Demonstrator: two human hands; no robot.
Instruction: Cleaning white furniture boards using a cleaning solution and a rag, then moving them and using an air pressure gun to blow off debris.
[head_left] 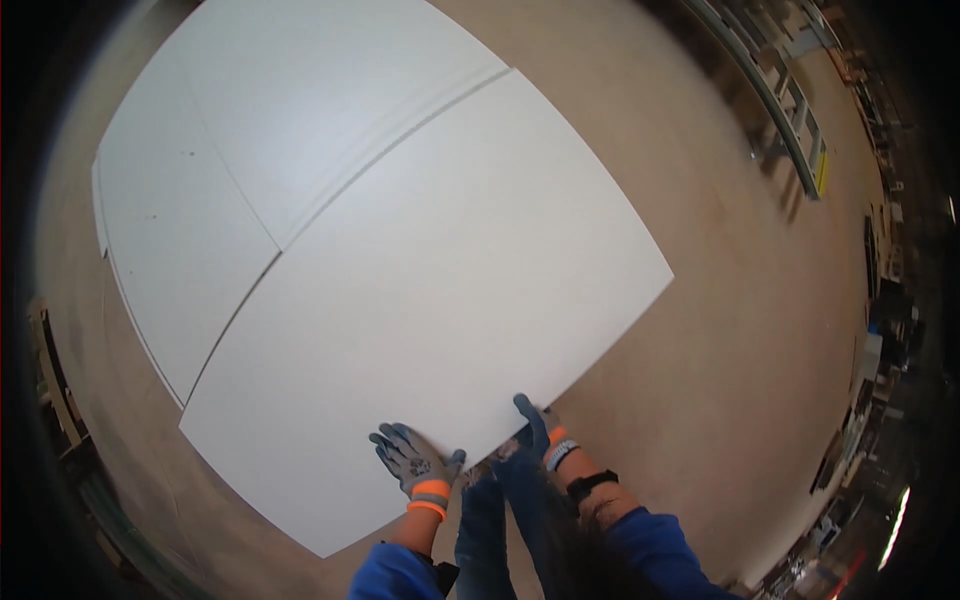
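Note:
A large white panel [440,260] lies in front of me, its near edge close to my legs. My left hand [412,462], in a grey work glove with an orange cuff, rests flat on the panel near that edge, fingers stretched and thumb out to the right. Farther right, my right hand [540,428] grips the same edge, with the thumb on top and the other fingers mostly hidden at or below it. Beyond this panel, more white panels [300,90] lie flat, with narrow gaps and seams between them.
Tan concrete floor [690,400] surrounds the panels. A ladder with a yellow end [800,130] is at the far right. Assorted items line the right rim, and wooden pieces [55,375] stand along the left. My legs in jeans [485,530] are just below the panel's edge.

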